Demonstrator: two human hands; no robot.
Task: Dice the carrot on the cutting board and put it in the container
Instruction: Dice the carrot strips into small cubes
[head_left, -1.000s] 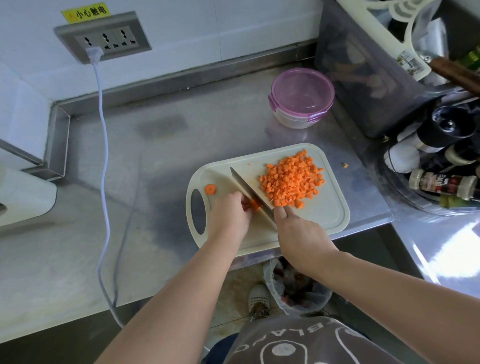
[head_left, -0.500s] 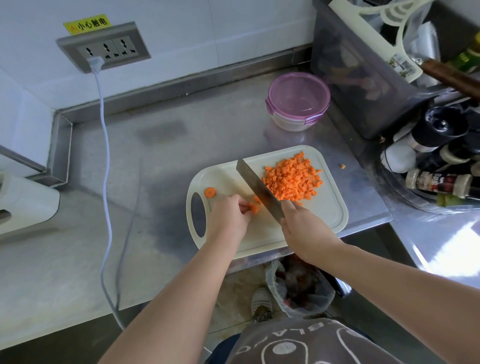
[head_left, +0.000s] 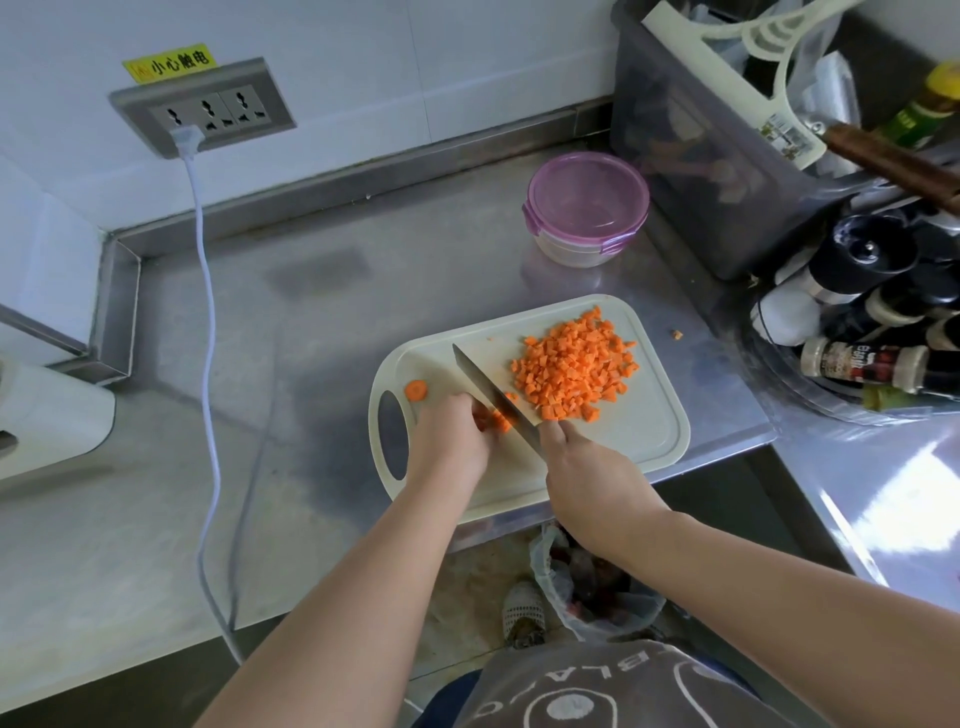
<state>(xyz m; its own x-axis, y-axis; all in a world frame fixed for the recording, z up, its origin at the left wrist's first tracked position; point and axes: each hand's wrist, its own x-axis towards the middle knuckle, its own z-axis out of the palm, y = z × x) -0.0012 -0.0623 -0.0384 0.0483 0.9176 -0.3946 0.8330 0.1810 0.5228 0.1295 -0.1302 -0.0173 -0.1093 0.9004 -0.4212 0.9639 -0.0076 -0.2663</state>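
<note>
A cream cutting board (head_left: 639, 436) lies on the steel counter with a heap of diced carrot (head_left: 574, 371) on its right half. My left hand (head_left: 449, 434) pinches the last small carrot pieces (head_left: 500, 421) near the board's middle. My right hand (head_left: 582, 467) grips the handle of a knife (head_left: 491, 397), whose blade lies edge-down on the board just right of those pieces. A round carrot end slice (head_left: 415, 391) sits alone by the board's handle hole. The container (head_left: 587, 208), with a purple lid on it, stands behind the board.
A grey bin (head_left: 701, 171) and a rack of spice bottles (head_left: 862, 332) crowd the right side. One carrot bit (head_left: 676, 334) lies on the counter right of the board. A white cord (head_left: 208, 332) runs from the wall socket down across the counter. A trash bag (head_left: 587, 582) hangs below the counter edge.
The knife rose half a second ago and has come back down beside my left fingertips. The carrot piece under my left hand has got shorter. The diced heap is unchanged.
</note>
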